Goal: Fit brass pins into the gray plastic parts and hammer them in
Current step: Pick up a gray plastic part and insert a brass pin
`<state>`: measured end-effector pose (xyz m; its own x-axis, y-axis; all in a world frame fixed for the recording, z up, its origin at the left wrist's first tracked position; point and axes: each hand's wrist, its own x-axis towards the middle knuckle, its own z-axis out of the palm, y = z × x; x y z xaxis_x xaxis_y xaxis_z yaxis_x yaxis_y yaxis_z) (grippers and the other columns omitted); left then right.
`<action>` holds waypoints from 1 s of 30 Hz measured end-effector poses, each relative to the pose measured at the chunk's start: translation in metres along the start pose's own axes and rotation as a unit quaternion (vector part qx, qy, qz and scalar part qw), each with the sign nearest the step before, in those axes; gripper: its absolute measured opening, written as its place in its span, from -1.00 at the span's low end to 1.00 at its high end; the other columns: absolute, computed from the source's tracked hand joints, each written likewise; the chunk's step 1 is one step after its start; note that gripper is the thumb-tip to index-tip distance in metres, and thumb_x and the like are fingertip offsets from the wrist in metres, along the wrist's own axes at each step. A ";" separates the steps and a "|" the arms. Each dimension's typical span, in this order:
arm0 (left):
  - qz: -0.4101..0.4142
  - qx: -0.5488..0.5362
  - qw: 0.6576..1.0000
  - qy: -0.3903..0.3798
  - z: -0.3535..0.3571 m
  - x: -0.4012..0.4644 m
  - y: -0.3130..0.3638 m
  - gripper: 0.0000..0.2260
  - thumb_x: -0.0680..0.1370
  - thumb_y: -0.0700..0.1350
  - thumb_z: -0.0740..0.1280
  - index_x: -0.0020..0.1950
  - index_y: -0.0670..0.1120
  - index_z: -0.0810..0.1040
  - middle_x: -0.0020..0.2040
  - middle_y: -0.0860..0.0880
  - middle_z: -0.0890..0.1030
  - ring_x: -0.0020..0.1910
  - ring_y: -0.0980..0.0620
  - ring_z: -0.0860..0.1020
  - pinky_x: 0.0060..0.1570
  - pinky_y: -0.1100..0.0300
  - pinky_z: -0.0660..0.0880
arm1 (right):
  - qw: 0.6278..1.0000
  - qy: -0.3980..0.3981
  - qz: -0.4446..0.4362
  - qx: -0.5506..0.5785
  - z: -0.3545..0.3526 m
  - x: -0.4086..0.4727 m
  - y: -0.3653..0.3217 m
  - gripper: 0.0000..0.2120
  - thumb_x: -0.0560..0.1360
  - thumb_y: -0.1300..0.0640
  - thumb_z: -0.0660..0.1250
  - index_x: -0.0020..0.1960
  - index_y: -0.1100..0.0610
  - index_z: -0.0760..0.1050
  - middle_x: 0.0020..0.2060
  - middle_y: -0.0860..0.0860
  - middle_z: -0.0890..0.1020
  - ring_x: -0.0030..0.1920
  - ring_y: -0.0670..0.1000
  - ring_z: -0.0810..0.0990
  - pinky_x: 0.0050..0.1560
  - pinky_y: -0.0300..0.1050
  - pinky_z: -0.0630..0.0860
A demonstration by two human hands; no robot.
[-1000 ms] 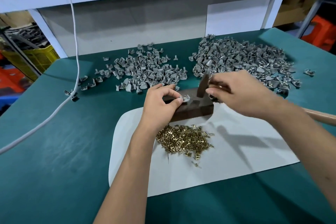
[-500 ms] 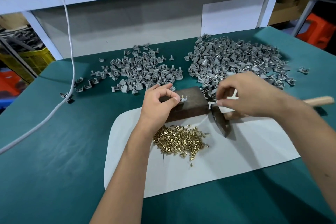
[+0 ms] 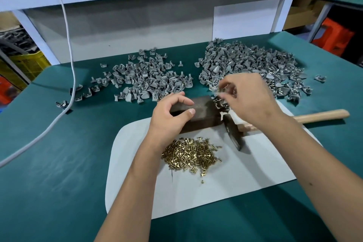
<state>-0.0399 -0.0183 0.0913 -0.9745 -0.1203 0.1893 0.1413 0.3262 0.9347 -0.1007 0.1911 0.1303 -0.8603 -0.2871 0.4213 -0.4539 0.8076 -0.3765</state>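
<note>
The finished gray part (image 3: 222,89) looks pinched in the right hand (image 3: 249,100), blurry, near the right-hand pile (image 3: 255,65) by the table's far edge. Drop it there cleanly. Left hand (image 3: 170,116) hangs loosely curled and empty over the block (image 3: 202,112); hammer (image 3: 233,133) lies on the mat.

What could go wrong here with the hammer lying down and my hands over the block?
The hammer lies on the white sheet with its head close to the brass pins; grabbing it carelessly could scatter them. The right hand is blurred, with small parts at its fingertips beside the dark block; one could drop among the loose gray parts. The left hand rests on the block, so its fingers may be struck.
</note>
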 end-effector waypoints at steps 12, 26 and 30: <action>0.013 0.000 0.993 0.114 -0.010 0.002 -0.005 -0.79 0.57 -0.20 0.38 0.08 0.11 0.60 0.03 0.42 0.58 0.10 0.60 0.41 -0.02 0.70 0.24 | 0.982 -0.131 -0.020 0.134 0.018 0.010 -0.007 -0.51 0.67 0.18 0.23 0.51 -0.17 0.24 0.12 -0.12 0.62 0.02 -0.10 0.60 0.11 -0.08 0.49; -0.057 0.065 0.959 0.269 -0.015 0.012 -0.017 -0.91 0.57 -0.12 0.35 -0.03 0.03 0.65 -0.14 0.19 0.61 -0.16 0.32 0.52 -0.15 0.45 0.37 | 0.981 -0.174 -0.086 -0.007 0.038 0.060 -0.042 -0.86 0.57 0.14 0.41 0.12 0.03 0.67 -0.03 -0.02 0.72 -0.01 0.01 0.65 0.13 -0.10 0.55; -0.086 0.090 0.942 0.312 -0.020 0.013 -0.020 -0.86 0.58 -0.13 0.33 0.04 -0.04 0.68 -0.07 0.09 0.64 -0.20 0.22 0.49 -0.07 0.29 0.34 | 0.956 -0.256 -0.111 -0.094 0.066 0.087 -0.061 -0.72 0.49 0.15 0.51 0.20 0.07 0.66 0.12 0.05 0.69 0.13 0.07 0.64 0.16 -0.13 0.52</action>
<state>-0.0519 -0.0450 0.0813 -0.6803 -0.6952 0.2323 -0.0952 0.3981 0.9124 -0.1634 0.0823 0.1355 -0.7701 -0.6379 -0.0039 -0.6303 0.7619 -0.1490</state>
